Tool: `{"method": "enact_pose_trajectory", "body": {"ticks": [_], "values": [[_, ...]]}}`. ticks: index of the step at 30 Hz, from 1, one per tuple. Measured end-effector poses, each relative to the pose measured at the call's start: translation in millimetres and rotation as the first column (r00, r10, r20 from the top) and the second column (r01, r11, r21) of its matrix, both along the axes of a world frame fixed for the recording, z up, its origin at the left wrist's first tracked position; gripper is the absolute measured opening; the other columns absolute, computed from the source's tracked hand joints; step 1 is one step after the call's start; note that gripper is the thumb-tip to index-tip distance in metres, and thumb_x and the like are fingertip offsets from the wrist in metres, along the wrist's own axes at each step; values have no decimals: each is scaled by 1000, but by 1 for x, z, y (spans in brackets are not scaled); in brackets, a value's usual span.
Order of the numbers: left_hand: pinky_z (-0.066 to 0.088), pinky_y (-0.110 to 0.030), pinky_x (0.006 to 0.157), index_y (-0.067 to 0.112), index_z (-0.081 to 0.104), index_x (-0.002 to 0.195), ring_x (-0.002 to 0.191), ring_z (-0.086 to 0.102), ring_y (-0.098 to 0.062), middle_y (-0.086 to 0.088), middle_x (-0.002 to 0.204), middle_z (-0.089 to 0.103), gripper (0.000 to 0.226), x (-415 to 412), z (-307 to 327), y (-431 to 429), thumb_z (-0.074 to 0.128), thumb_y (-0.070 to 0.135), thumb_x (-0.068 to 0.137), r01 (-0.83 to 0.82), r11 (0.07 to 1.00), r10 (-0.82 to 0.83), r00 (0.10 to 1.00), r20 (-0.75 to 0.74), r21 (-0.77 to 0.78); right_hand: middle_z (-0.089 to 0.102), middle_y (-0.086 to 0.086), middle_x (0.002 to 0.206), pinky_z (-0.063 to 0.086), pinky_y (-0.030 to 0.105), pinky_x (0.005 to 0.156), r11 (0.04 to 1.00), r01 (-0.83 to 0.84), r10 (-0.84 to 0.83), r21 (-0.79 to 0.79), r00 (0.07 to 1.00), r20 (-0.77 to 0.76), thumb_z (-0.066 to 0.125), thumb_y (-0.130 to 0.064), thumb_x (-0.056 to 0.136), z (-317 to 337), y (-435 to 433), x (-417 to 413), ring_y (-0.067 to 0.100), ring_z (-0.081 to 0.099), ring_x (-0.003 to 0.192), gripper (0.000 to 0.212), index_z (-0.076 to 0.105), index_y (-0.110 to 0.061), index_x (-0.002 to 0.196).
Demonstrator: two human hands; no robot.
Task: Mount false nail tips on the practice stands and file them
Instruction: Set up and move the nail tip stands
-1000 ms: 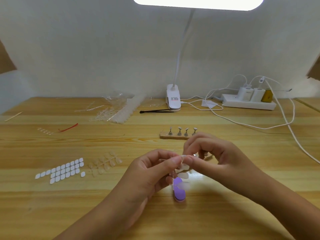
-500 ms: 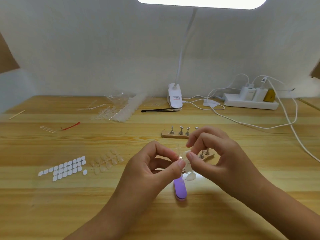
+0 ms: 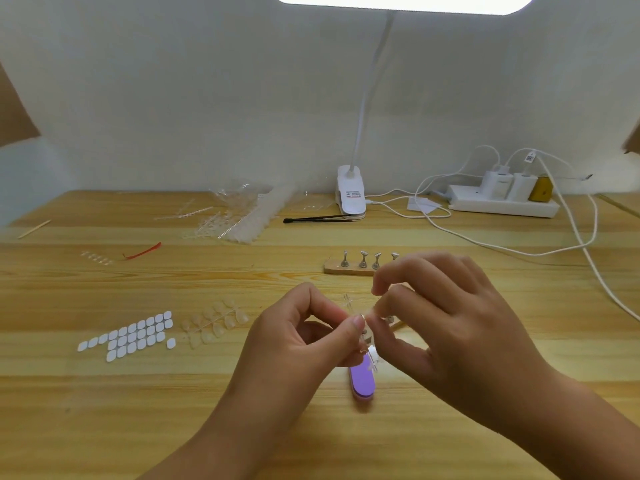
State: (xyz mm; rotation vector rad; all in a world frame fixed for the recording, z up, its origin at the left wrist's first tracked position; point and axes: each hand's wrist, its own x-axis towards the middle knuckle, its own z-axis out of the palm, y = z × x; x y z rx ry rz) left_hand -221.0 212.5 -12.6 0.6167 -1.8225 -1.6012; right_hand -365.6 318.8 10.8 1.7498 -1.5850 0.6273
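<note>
**Entry: tip strip (image 3: 372, 357).** A clear plastic spine carrying false nail tips. One in hand.

**Place:** held in the air on the near side of the wooden stand (image 3: 346, 269), over the purple nail file (image 3: 362, 384).

**Hold:** The left hand (image 3: 304, 341) pinches the spine between thumb and forefinger. The right hand (image 3: 450, 327) pinches it just beside, thumb against a finger. Its other fingers are loosely curled and hold nothing.

**Step, as judged:** breaking one tip off the strip, ready for mounting.

**Handling:** Pinch close on either side of the joint and twist rather than pull. Keep low over the worktop (image 3: 104, 410), so a freed tip does not spring away. Touch only the tip's edges.

**Count:**
- Metal holders on the stand: four showing; any further one is hidden by the right hand.
- Nail file: one.
- Loose strip of clear tips (image 3: 214, 322), near and left of the stand: one.
- Sheet of white adhesive tabs (image 3: 128, 336), further left: one, roughly thirty tabs.
- Bag of spare tips (image 3: 242, 216), beyond the stand to the left: one.
- Clip lamp (image 3: 350, 197), beyond the stand: one.
- Power strip (image 3: 502, 206), beyond it to the right: one, with three plugs.
</note>
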Motion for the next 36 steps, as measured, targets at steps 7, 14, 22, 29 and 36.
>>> {"method": "enact_pose_trajectory", "body": {"ticks": [7, 14, 22, 29, 36], "values": [[58, -24, 63, 27, 64, 64, 66, 74, -15, 2, 68, 73, 20, 0, 0, -1, 80, 27, 77, 39, 998, -37, 999, -38, 52, 65, -4, 96, 46, 30, 82, 995, -100, 95, 14, 973, 209, 63, -27, 89, -1, 0, 4, 17, 56, 95, 17, 69, -14, 78], [57, -21, 71, 25, 67, 74, 75, 72, -12, 0, 75, 73, 17, 1, 6, -3, 81, 34, 76, 98, 994, -90, 983, -163, 42, 66, -13, 104, 49, 17, 84, 920, -391, 70, 40, 263, 962, 69, -41, 74, 10, -1, 7, 8, 63, 103, 14, 66, -27, 77], [50, -12, 71, 29, 69, 73, 77, 67, -4, 6, 79, 69, 14, 1, 6, -2, 83, 30, 73, 177, 983, -182, 959, -219, -41, 69, -11, 104, 41, 28, 78, 872, -490, -52, -7, -107, 993, 71, -39, 65, 11, -4, -5, 3, 63, 91, 19, 72, -20, 71], [52, -18, 81, 32, 71, 73, 89, 69, -8, 7, 86, 72, 6, 2, 8, -5, 77, 30, 74, 295, 955, -291, 925, -246, -19, 69, 3, 113, 52, 20, 75, 781, -619, -112, -79, -263, 958, 62, -22, 76, 15, -1, -8, 15, 66, 101, 13, 71, -17, 69], [55, -27, 90, 18, 70, 79, 103, 68, -19, -8, 118, 71, 22, 1, 9, -12, 88, 26, 69, 568, 684, -385, 814, -435, 457, 70, -7, 106, 45, 30, 87, 896, -445, 24, -18, 7, 1000, 72, -38, 71, 12, -1, -17, 10, 65, 103, 15, 72, -24, 73]]}}
